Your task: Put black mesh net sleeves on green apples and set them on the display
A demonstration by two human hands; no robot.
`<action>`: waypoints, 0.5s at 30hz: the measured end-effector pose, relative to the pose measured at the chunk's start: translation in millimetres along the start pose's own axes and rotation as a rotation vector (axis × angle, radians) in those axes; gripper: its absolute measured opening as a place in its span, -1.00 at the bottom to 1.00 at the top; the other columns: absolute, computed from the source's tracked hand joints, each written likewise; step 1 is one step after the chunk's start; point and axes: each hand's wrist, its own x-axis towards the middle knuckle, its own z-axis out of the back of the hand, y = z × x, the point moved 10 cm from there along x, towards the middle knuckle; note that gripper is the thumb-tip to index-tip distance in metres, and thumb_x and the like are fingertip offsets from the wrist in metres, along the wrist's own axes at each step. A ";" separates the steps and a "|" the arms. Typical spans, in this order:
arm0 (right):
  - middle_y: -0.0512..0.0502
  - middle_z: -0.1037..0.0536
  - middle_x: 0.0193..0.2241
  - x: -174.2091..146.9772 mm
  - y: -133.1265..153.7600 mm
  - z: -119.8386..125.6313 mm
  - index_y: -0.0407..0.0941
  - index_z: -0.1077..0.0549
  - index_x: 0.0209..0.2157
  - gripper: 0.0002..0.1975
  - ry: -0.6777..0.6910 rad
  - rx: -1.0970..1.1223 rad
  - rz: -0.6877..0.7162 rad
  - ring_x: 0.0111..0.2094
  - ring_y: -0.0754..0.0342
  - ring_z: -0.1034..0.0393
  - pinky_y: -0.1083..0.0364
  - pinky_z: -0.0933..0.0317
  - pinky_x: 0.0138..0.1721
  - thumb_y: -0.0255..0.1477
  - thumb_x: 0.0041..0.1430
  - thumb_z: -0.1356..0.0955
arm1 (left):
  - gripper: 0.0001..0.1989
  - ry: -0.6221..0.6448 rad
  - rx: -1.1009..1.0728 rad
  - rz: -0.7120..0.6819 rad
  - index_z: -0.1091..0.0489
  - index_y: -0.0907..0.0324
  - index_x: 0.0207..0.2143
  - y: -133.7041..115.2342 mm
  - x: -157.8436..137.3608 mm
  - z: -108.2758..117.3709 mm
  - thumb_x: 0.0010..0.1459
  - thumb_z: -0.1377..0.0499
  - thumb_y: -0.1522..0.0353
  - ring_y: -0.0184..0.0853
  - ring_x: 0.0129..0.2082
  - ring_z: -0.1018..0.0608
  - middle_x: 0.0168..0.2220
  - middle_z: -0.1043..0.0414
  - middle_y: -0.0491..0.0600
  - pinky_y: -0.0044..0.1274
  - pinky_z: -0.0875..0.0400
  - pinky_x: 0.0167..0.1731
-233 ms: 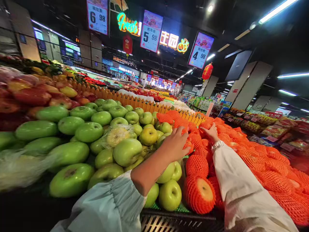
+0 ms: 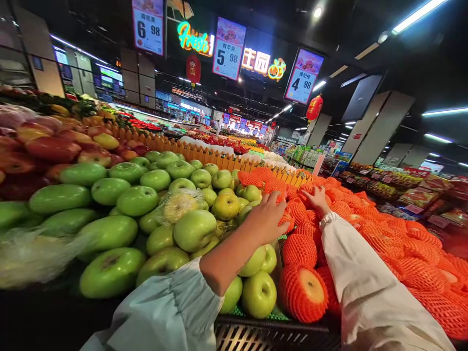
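Note:
My left hand (image 2: 268,220) reaches over the border between the green apples (image 2: 195,229) and the fruit in red-orange foam nets. Its fingers bend round a netted orange (image 2: 288,222), whose far side is partly hidden by them. A little to the right, my right hand (image 2: 319,201) lies among more netted oranges (image 2: 340,209), fingers apart and pointing left, the tips touching the nets. One netted orange (image 2: 313,286) at the front edge shows its bare end. Close beside it sits a green apple (image 2: 259,294).
Red apples (image 2: 56,148) are heaped at the far left, near a plastic-wrapped fruit (image 2: 27,258). A low orange picket fence (image 2: 204,157) runs behind the heaps. The black crate edge (image 2: 270,327) borders the front. Price signs (image 2: 229,48) hang overhead; packaged goods (image 2: 417,197) line the right.
The view has shifted very slightly, so the apples at the left sit a little further right. Both hands keep almost the same place and pose.

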 end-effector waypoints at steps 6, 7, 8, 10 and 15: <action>-0.53 -0.04 0.41 -2.9 4.0 -19.8 -0.23 -0.08 0.36 -0.02 0.106 -0.050 0.049 0.42 -0.45 0.03 -0.29 0.11 0.38 0.11 0.08 -0.29 | -0.53 0.013 -0.003 0.016 -0.36 0.21 0.18 2.6 -0.5 -2.0 0.26 -0.16 0.24 -0.01 0.34 -0.28 0.35 -0.14 0.18 -0.21 -0.30 0.32; -0.56 -0.01 0.42 -3.4 4.6 -18.4 -0.23 0.00 0.38 0.03 0.089 -0.039 0.047 0.43 -0.43 0.05 -0.28 0.11 0.38 0.13 0.08 -0.30 | -0.53 0.013 -0.003 0.017 -0.36 0.20 0.18 3.1 -0.6 -2.1 0.26 -0.16 0.24 -0.02 0.34 -0.28 0.35 -0.14 0.17 -0.21 -0.30 0.32; -0.58 0.03 0.43 -3.6 4.9 -14.8 -0.23 0.08 0.40 0.07 0.064 -0.028 0.039 0.43 -0.42 0.07 -0.28 0.10 0.38 0.14 0.08 -0.29 | -0.54 0.013 -0.002 0.016 -0.36 0.20 0.18 3.4 -0.6 -2.0 0.26 -0.16 0.24 -0.02 0.35 -0.27 0.35 -0.14 0.17 -0.21 -0.30 0.32; -0.64 0.10 0.44 -3.0 2.3 0.1 -0.22 0.18 0.42 0.11 -0.007 -0.008 -0.010 0.42 -0.45 0.03 -0.28 0.02 0.34 0.18 0.09 -0.27 | -0.54 0.013 0.003 0.013 -0.36 0.20 0.17 3.5 -0.4 -2.0 0.26 -0.16 0.24 -0.01 0.34 -0.28 0.34 -0.16 0.17 -0.21 -0.32 0.30; -0.73 -0.32 0.20 0.6 -23.3 54.6 -0.36 -0.19 0.26 -0.20 -0.093 -0.033 -0.194 0.11 -0.37 -0.39 -0.17 -0.28 0.03 -0.10 0.18 -0.34 | -0.59 0.027 0.019 -0.015 -0.39 0.25 0.12 2.3 1.4 -4.6 0.27 -0.14 0.28 0.00 0.29 -0.33 0.31 -0.20 0.20 -0.20 -0.34 0.28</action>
